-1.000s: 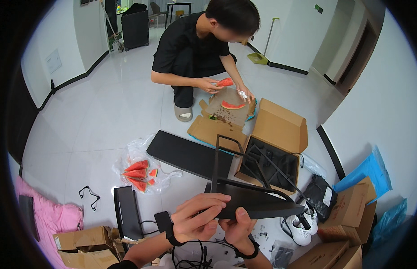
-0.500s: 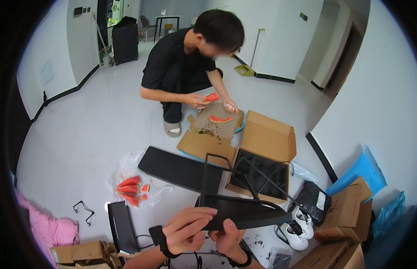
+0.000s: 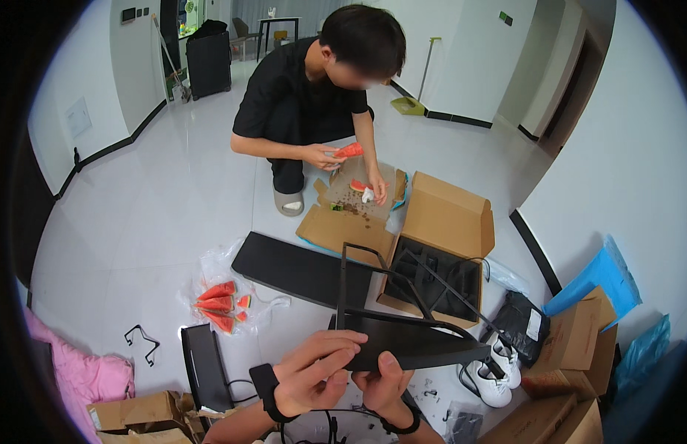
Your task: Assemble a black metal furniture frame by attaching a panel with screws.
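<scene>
Beyond the box (image 3: pixel 451 214) and to its left squats a person (image 3: pixel 281 96) in black. The board (image 3: pixel 299 270) lies on the floor left of the box; the carton (image 3: pixel 342 228), opened flat, is at the box's far left. The frame (image 3: pixel 414 346), a black panel with thin bars, is held up on the near side of the box, its bars crossing the box in view. The left hand (image 3: pixel 314 374), nearer than the box and to its left, reaches up with fingers bunched and pointing right, tips pressed on the frame's left end. The right hand (image 3: pixel 382 381) grips the panel, thumb upright on its near face, other fingers mostly hidden beneath. Both keep the hold they had half a second ago. Since then the person's lower hand (image 3: pixel 378 190) has shifted, bringing its tissue (image 3: pixel 368 195) against a melon piece (image 3: pixel 357 185) left of the box. Small parts (image 3: pixel 430 392) lie nearer than the box.
</scene>
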A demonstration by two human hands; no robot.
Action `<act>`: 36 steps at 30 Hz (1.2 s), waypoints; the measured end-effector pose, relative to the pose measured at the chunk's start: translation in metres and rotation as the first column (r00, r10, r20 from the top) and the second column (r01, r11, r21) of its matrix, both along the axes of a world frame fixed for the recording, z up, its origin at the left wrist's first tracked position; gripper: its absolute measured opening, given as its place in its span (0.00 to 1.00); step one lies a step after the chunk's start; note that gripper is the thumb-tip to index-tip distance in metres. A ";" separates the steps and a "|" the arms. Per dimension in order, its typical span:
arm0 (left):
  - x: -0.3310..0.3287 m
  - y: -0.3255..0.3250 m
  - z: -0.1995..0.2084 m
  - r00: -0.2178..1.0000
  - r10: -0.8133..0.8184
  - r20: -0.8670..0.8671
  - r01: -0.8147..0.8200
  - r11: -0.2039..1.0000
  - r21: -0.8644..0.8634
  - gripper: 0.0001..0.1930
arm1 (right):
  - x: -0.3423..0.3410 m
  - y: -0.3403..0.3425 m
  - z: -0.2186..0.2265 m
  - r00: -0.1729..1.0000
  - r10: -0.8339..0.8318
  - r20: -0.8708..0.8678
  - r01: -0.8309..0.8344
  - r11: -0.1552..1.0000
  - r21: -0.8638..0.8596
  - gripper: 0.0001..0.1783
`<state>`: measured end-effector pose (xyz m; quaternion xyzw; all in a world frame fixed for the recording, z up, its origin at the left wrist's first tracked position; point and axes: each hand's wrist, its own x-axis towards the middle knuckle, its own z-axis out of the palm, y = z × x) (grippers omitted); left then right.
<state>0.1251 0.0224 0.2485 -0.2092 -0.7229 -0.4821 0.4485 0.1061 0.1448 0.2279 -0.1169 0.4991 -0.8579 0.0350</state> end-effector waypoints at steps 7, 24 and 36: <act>0.000 0.001 -0.007 1.000 -0.014 -0.012 0.014 1.000 0.005 0.14 | 0.003 -0.002 0.003 1.000 -0.022 0.000 0.022 0.999 0.044 0.24; -0.006 -0.004 -0.011 0.990 -0.129 -0.061 0.130 0.991 0.012 0.13 | 0.006 -0.001 0.010 0.996 -0.042 0.082 0.036 0.996 0.076 0.24; -0.018 -0.010 0.002 0.957 -0.270 -0.104 0.271 0.963 -0.004 0.13 | 0.005 0.014 0.007 0.995 0.060 0.074 -0.060 0.998 0.008 0.27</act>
